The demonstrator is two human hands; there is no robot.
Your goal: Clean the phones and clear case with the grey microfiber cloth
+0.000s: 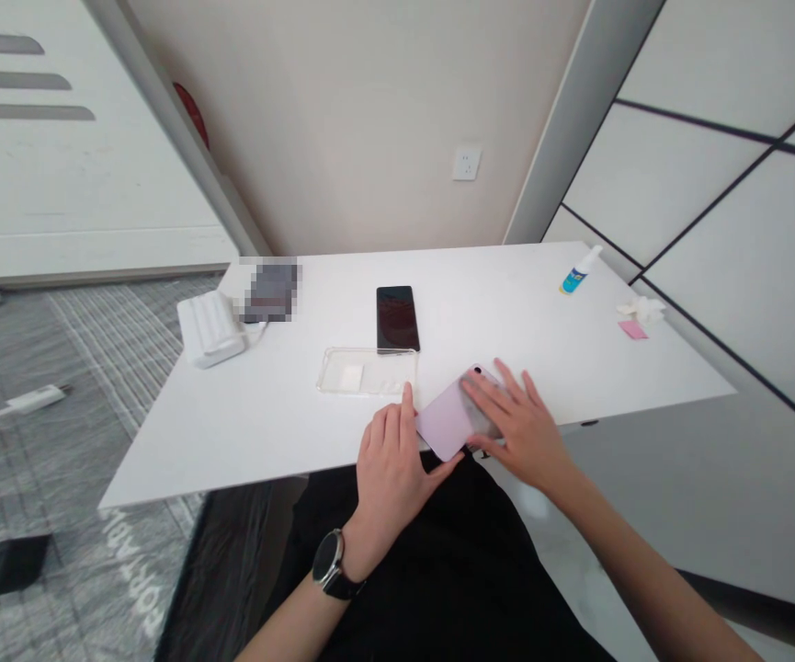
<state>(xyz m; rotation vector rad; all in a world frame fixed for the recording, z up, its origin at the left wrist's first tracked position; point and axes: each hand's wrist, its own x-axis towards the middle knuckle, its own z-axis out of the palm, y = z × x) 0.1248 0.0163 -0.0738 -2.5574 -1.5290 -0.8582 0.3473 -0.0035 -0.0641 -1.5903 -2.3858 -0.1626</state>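
A lilac tablet point(447, 425) lies back up and slanted at the table's front edge, with a dark camera lens at its far corner. My left hand point(391, 460) grips its left end, thumb along the near edge and index finger pointing forward. Over the right part of the back, my right hand point(517, 418) spreads its fingers, pressing a thin grey cloth point(483, 418) against it. Just beyond my left hand is a clear case point(376, 371) with a whitish square in it. A black phone point(398, 318) lies behind, its lower end touching the case's far edge.
On the white table point(266, 432), a white power bank or charger point(210, 328) and a blurred dark item point(271, 291) are at the left. A small spray bottle point(580, 270), crumpled white tissue point(641, 310) and a pink square point(633, 329) lie at the right.
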